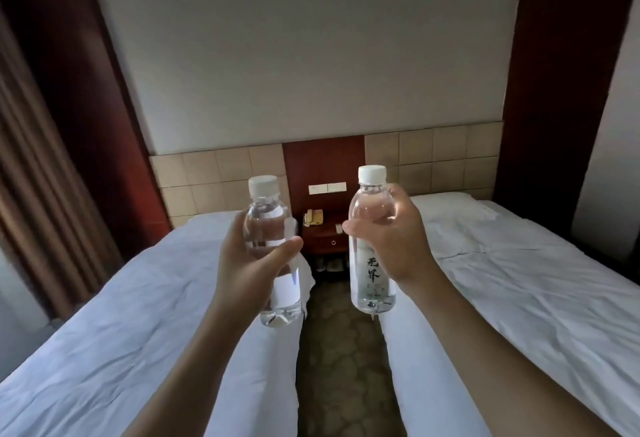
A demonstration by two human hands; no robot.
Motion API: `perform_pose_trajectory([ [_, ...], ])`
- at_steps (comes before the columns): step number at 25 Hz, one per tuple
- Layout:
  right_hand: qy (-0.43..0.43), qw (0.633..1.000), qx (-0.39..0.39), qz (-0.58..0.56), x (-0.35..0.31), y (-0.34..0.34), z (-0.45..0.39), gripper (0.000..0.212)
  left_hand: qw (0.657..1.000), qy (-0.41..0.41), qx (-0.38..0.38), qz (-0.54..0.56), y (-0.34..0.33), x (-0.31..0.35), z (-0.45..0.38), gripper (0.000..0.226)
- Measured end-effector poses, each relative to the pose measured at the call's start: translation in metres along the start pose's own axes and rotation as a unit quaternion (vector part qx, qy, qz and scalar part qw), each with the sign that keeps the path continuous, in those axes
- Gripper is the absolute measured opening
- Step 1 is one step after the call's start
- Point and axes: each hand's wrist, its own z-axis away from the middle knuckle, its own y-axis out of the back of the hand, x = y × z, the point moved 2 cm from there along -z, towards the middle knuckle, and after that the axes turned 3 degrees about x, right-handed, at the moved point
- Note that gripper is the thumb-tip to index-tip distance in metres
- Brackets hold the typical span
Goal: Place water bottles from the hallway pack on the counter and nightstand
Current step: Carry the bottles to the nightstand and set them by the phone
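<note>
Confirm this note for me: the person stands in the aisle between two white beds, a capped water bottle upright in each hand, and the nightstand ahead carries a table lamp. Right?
Not quite. The head view shows a telephone, not a lamp, on the nightstand. The rest holds: left hand and right hand each hold a capped bottle upright, left bottle, right bottle, between two white beds.

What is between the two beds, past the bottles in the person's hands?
In the head view, a strip of patterned carpet runs between the left bed and right bed, ending at a dark wooden nightstand carrying a telephone.
</note>
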Motion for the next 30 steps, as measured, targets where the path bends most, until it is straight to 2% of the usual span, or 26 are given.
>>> perform_pose_trajectory([
  [6,-0.016,1.000,0.002,0.015,0.073,-0.023,-0.114,0.036,1.000,0.008,-0.005,0.030,-0.025,-0.059,-0.115,0.043],
  [13,-0.014,0.999,-0.015,0.027,0.175,-0.094,-0.247,0.034,0.997,0.013,-0.032,0.062,-0.035,-0.168,-0.265,0.047],
  [18,-0.010,0.999,0.020,0.038,0.226,-0.140,-0.363,0.034,0.997,0.001,-0.043,0.072,-0.050,-0.233,-0.402,0.049],
  [23,-0.014,0.997,0.061,0.054,0.286,-0.147,-0.470,0.033,0.994,0.002,-0.073,0.083,-0.099,-0.292,-0.516,0.044],
  [30,-0.015,0.996,0.077,0.042,0.423,-0.132,-0.643,0.037,0.994,-0.010,-0.075,0.077,-0.200,-0.409,-0.676,0.045],
])
